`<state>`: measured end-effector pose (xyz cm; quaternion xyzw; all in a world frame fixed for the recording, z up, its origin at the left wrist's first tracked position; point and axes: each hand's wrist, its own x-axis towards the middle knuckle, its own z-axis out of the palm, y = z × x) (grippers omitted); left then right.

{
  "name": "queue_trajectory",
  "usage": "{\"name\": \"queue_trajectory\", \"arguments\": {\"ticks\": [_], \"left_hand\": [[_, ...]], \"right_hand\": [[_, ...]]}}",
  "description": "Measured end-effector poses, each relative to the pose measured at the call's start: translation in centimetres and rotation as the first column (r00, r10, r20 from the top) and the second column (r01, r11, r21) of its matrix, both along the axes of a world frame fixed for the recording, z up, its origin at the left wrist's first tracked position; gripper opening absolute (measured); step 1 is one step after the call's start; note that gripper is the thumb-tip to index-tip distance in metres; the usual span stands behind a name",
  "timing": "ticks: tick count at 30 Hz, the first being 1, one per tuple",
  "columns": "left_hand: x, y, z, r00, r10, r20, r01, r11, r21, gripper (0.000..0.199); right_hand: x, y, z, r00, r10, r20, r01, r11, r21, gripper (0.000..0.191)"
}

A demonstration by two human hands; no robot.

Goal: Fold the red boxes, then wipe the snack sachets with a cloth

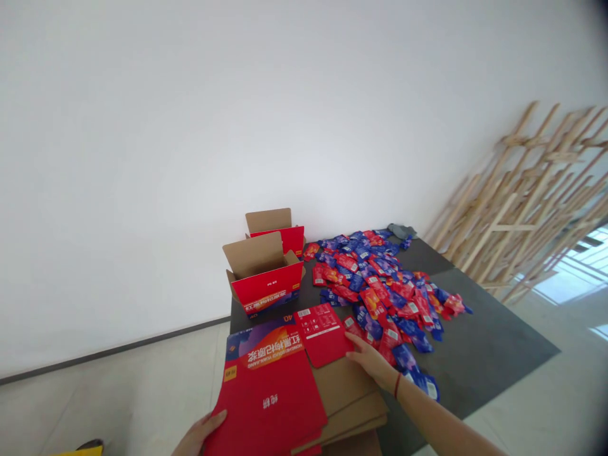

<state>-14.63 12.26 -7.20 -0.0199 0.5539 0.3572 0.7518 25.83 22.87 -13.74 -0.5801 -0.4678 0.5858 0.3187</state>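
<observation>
A flattened red and blue carton lies on top of several brown cardboard layers at the table's near edge. At its lower left edge, my left hand grips it, thumb on top. My right hand, with a red string at the wrist, rests at the red side panel's right edge, its fingers apart. Beyond the cartons stands an open red box with its brown flaps up, and a second open box is behind it.
Many red and blue sachets are heaped on the dark table. A grey cloth lies at the far edge by the white wall. Wooden frames lean at the right. Something yellow shows at the lower left.
</observation>
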Motion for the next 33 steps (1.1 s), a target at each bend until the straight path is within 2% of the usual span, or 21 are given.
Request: {"name": "queue_trajectory", "arguments": {"ticks": [2, 5, 11, 13, 15, 18, 20, 25, 28, 31, 33], "left_hand": [[1.9, 0.4, -1.5, 1.000, -0.007, 0.005, 0.007, 1.000, 0.024, 0.076], [5.1, 0.5, -2.9, 1.000, 0.018, -0.002, -0.017, 0.998, 0.057, 0.076], [10.0, -1.4, -5.0, 0.996, 0.093, -0.016, -0.091, 0.993, 0.073, 0.070], [10.9, -2.1, -6.1, 0.982, 0.162, -0.098, -0.150, 0.981, 0.121, 0.068], [11.4, -2.7, -7.0, 0.935, 0.258, -0.244, -0.210, 0.955, 0.208, 0.072], [11.6, -3.1, -7.7, 0.860, 0.296, -0.415, -0.186, 0.940, 0.286, 0.076], [11.3, -3.2, -7.6, 0.848, 0.264, -0.459, -0.138, 0.947, 0.290, 0.068], [9.2, -3.4, -6.9, 0.838, 0.229, -0.496, -0.068, 0.945, 0.321, 0.047], [7.5, -3.6, -6.4, 0.866, 0.180, -0.467, 0.032, 0.912, 0.410, 0.042], [6.4, -3.8, -6.0, 0.870, 0.118, -0.479, 0.141, 0.871, 0.471, 0.050], [6.2, -3.6, -5.9, 0.827, 0.144, -0.543, 0.181, 0.846, 0.501, 0.066]], "right_hand": [[2.0, 0.2, -0.3, 0.997, -0.043, 0.059, 0.039, 0.997, 0.063, 0.071], [4.9, 0.5, -1.1, 0.989, -0.078, 0.129, 0.061, 0.989, 0.136, 0.069], [8.5, 0.0, -3.4, 0.990, -0.045, 0.136, 0.019, 0.982, 0.188, 0.067], [8.9, -0.4, -3.9, 0.994, -0.014, 0.107, -0.006, 0.982, 0.189, 0.067], [8.8, -0.8, -4.1, 0.997, 0.028, 0.067, -0.039, 0.983, 0.178, 0.069], [8.2, -1.6, -4.0, 0.997, 0.071, 0.016, -0.072, 0.985, 0.158, 0.071], [7.6, -2.2, -3.8, 0.998, 0.068, -0.003, -0.067, 0.987, 0.147, 0.071], [7.0, -3.3, -3.3, 0.999, 0.019, -0.038, -0.015, 0.993, 0.118, 0.068], [7.2, -4.0, -2.9, 0.998, -0.006, -0.058, 0.011, 0.996, 0.093, 0.066], [7.6, -4.5, -2.2, 0.997, -0.021, -0.071, 0.026, 0.998, 0.063, 0.068], [7.9, -4.8, -1.7, 0.997, -0.029, -0.076, 0.032, 0.998, 0.046, 0.071]]}}
